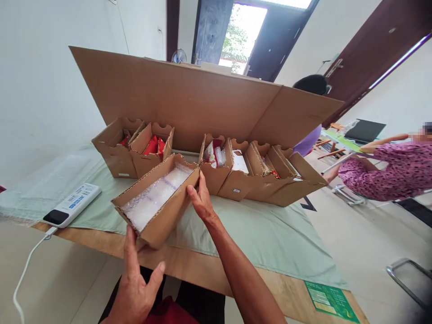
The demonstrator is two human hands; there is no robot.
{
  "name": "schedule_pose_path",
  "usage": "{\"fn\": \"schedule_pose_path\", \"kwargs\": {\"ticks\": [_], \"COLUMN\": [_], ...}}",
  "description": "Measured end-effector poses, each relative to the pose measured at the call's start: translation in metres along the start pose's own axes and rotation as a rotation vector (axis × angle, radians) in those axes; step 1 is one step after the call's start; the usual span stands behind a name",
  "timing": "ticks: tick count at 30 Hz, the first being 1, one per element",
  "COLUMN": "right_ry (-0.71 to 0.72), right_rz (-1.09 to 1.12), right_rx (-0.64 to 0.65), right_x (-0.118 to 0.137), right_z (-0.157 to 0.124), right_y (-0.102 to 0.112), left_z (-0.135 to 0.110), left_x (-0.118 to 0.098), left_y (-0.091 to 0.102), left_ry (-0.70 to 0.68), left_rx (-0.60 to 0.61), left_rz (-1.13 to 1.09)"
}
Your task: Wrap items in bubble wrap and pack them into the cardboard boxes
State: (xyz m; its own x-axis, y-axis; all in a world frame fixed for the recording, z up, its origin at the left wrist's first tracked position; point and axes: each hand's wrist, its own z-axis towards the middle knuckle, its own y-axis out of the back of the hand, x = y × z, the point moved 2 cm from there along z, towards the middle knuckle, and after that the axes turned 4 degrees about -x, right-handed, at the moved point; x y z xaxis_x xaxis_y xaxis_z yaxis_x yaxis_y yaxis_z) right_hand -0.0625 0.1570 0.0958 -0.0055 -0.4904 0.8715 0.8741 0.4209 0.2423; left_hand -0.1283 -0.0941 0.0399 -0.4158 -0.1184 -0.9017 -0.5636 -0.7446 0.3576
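Observation:
A narrow open-topped cardboard box (168,220) stands at an angle near the table's front edge, its near corner over bare wood. Clear bubble wrap (151,198) lies inside it, and what it covers is hard to make out. My right hand (202,200) grips the box's right side toward the far end, thumb on the outer wall and fingers reaching up to the corner. At the near left corner, my left hand (137,279) is open, thumb spread and index fingertip against or just beside the cardboard.
Several similar cardboard bins (148,139) holding red packets and wrapped goods line the back, before a tall cardboard panel (202,99). A white power bank (72,206) with a cable lies left. A green printed sheet (332,301) sits front right. A person (388,173) sits at right.

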Motion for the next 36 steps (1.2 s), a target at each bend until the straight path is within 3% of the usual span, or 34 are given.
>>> {"fn": "schedule_pose_path", "kwargs": {"ticks": [4, 11, 15, 22, 26, 31, 36], "right_ry": [-0.029, 0.004, 0.016, -0.179, -0.251, -0.338, -0.373], "right_rz": [-0.015, -0.029, 0.009, 0.15, 0.14, 0.143, 0.172], "right_rx": [-0.039, -0.095, -0.115, -0.032, -0.08, -0.14, -0.162], "right_x": [-0.01, -0.012, -0.02, -0.06, -0.071, -0.079, -0.086], "right_z": [0.005, 0.001, -0.014, -0.047, -0.055, -0.062, -0.062], "right_y": [-0.018, -0.018, -0.016, -0.005, -0.004, -0.008, -0.01], "left_z": [-0.004, -0.004, 0.0, 0.008, 0.031, 0.079, 0.115], "left_x": [-0.008, -0.015, -0.016, -0.018, -0.017, -0.028, -0.036], "left_y": [-0.005, -0.017, -0.031, -0.07, -0.098, -0.131, -0.154], "left_ry": [-0.003, -0.039, -0.057, -0.124, -0.141, -0.131, -0.095], "left_rx": [0.009, 0.0, 0.02, 0.082, 0.082, 0.034, 0.039], "left_rz": [-0.032, -0.085, -0.113, -0.185, -0.165, -0.176, -0.217]}}
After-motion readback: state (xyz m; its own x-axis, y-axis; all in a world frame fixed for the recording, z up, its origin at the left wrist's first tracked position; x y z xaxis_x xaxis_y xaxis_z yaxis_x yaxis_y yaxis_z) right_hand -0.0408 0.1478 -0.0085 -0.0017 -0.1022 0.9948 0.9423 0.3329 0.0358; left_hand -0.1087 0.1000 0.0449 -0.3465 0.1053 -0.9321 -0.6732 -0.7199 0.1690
